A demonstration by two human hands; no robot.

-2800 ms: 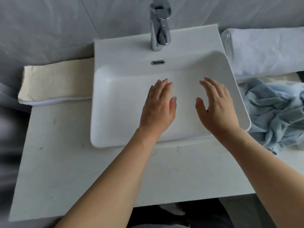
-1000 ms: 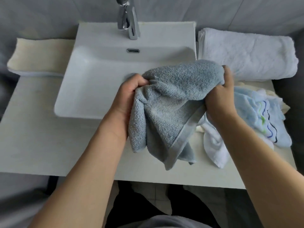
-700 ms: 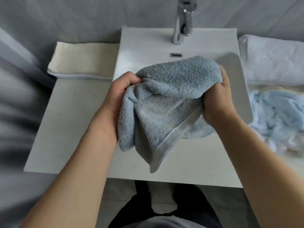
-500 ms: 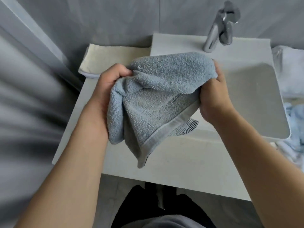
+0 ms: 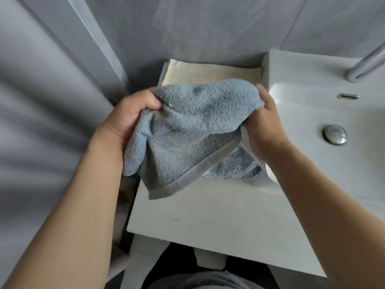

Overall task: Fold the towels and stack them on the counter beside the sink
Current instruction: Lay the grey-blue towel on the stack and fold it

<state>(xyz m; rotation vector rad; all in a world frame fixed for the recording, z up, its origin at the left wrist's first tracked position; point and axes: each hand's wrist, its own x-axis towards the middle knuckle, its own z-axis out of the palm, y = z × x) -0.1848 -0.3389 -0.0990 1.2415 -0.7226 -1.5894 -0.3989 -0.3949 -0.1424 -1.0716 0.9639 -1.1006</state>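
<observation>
A grey-blue terry towel (image 5: 187,130) hangs bunched between my two hands above the left part of the white counter (image 5: 208,215). My left hand (image 5: 129,115) grips its left end with curled fingers. My right hand (image 5: 264,126) grips its right end near the sink's left edge. The towel's hemmed edge droops toward me. Behind it, a folded cream towel (image 5: 208,73) lies flat on the counter against the wall.
The white sink basin (image 5: 312,113) fills the right side, with its drain plug (image 5: 335,134) and the chrome tap (image 5: 366,65) at the top right. Grey tiled wall stands behind and to the left. The counter's left edge drops off beside my left forearm.
Both hands have carried the grey-blue towel leftward, from over the sink to above the counter left of it. The view has swung left, so the towel pile on the right is out of sight.
</observation>
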